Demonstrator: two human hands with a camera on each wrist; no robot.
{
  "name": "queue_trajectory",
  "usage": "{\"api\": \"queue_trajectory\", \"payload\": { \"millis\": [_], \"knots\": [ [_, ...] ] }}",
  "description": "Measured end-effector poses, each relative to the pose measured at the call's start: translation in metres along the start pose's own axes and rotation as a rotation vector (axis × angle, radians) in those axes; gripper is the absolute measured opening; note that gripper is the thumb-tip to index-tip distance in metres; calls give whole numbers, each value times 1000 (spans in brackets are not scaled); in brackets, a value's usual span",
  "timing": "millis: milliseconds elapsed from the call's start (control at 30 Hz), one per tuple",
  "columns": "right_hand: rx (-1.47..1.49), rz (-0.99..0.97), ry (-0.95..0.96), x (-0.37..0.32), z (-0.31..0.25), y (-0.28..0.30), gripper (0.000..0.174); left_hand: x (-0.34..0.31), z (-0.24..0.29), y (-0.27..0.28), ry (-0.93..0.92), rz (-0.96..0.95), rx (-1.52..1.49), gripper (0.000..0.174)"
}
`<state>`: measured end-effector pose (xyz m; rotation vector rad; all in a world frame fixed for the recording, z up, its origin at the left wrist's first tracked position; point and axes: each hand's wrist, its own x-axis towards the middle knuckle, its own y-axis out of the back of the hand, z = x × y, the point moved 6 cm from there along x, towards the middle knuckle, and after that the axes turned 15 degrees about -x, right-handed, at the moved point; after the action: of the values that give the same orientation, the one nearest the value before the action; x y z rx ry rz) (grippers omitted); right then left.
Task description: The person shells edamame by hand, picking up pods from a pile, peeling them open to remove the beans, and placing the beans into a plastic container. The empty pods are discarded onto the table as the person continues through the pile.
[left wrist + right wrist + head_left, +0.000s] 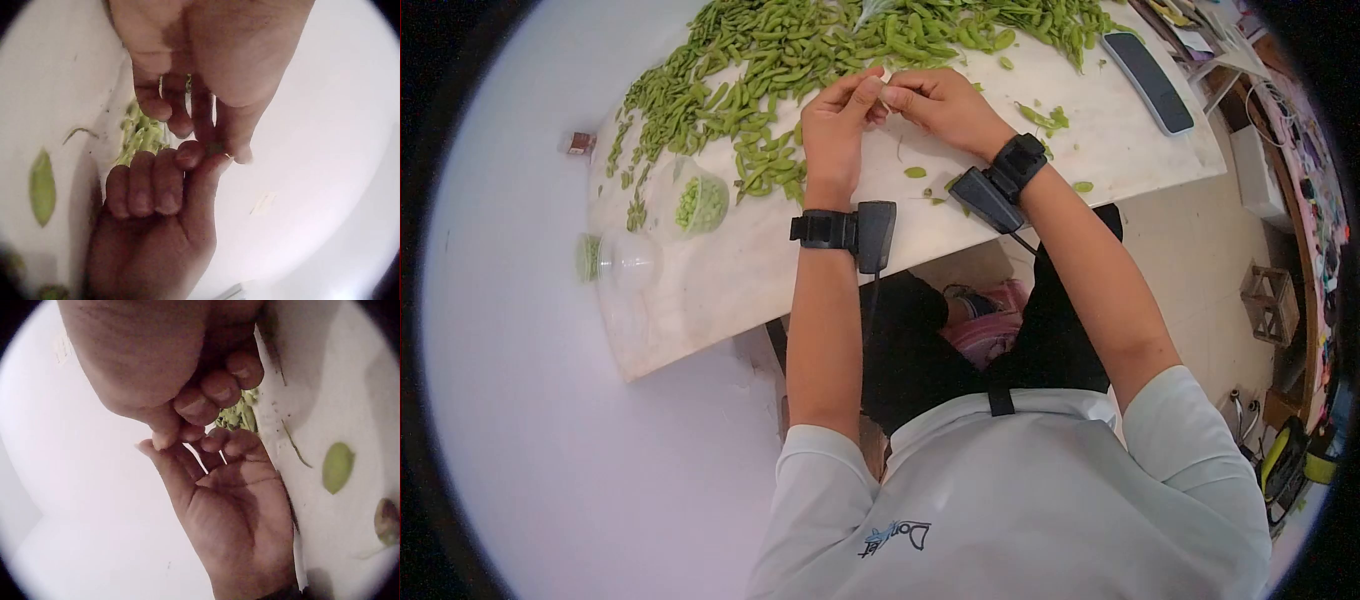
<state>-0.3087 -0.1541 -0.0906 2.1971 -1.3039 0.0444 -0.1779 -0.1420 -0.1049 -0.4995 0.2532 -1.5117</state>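
Note:
Over the near side of the heap of green soybean pods [770, 95], my left hand [836, 128] and right hand [948, 108] meet at their fingertips. Between them they pinch a soybean pod [215, 149]. Only a small green bit of it shows in the left wrist view; fingers hide the rest. The right hand's other fingers [141, 190] are curled in toward the palm. The left hand's other fingers are loosely bent. A clear plastic cup [718, 210] with shelled green beans [689, 203] stands left of the left hand.
A clear container [628, 262] lies near the table's left edge, by a wall. At the right edge rests a phone [1148, 82]. Loose pods [1044, 120] and a flat green pod [338, 467] lie on the pale table [730, 290]. Cords hang from both wrist cameras.

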Motion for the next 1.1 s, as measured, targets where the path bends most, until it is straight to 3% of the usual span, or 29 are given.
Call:
{"api": "queue_trajectory", "payload": {
  "millis": [200, 400, 600, 800, 1100],
  "knots": [
    [-63, 26, 25, 0, 2, 1, 30, 2, -1, 1, -17, -42, 27, 20],
    [109, -29, -83, 3, 11, -6, 24, 0, 1, 1, -3, 33, -2, 15],
    [92, 170, -109, 1, 9, 4, 23, 0, 6, 0, -104, 47, 88, 14],
    [82, 176, -110, -2, 6, 9, 22, 0, 4, -1, -34, -12, 149, 17],
    [53, 177, -113, -1, 7, 9, 22, 0, 5, -4, -81, -40, 60, 12]
  ]
}}
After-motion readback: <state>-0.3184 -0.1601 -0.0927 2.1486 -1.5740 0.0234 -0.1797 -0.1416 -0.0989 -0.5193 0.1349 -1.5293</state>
